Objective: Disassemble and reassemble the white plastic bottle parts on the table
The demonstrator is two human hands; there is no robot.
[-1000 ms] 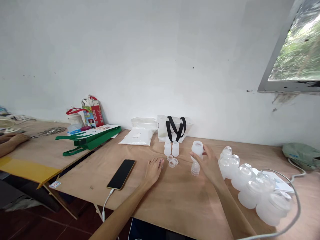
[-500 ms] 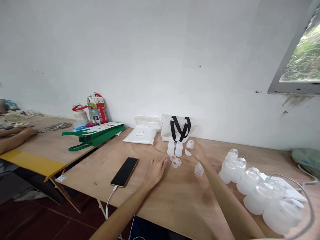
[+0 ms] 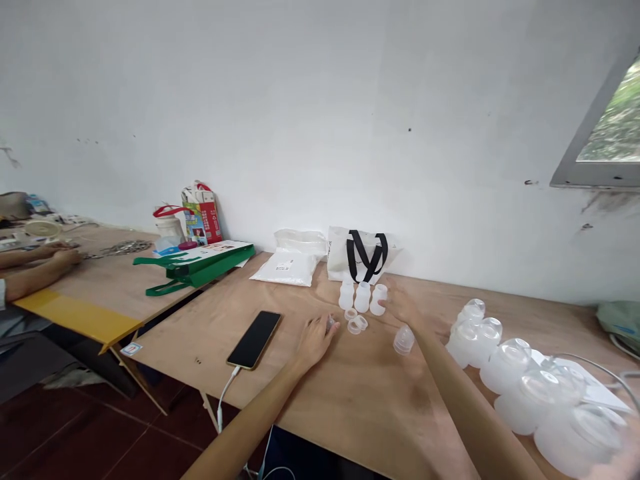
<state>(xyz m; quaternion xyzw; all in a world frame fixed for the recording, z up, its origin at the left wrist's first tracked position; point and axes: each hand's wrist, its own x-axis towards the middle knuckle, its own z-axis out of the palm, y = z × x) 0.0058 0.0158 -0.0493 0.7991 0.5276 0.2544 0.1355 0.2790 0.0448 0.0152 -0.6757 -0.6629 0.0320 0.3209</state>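
Three small frosted baby bottles stand upright in a row. My right hand (image 3: 400, 308) is closed at the right-hand baby bottle (image 3: 379, 300), thumb against its side; its other fingers are partly hidden. The middle bottle (image 3: 363, 297) and left bottle (image 3: 347, 295) stand beside it. In front lie several clear rings (image 3: 357, 325). My left hand (image 3: 315, 341) rests on the table left of the rings, its fingers curled round a small clear piece (image 3: 330, 323) whose kind I cannot make out. Stacked clear domed caps (image 3: 403, 340) sit below my right wrist.
Several capped frosted bottles (image 3: 520, 387) crowd the right side near a cable. A charging phone (image 3: 254, 340) lies to the left. Against the wall are a white package (image 3: 285, 268) and a black-handled bag (image 3: 340, 257). A co-worker's hands (image 3: 65, 257) rest on the far left table.
My right hand has moved the third bottle left and set it upright beside the other two. The clear piece at my left fingertips now shows. The view has shifted slightly.
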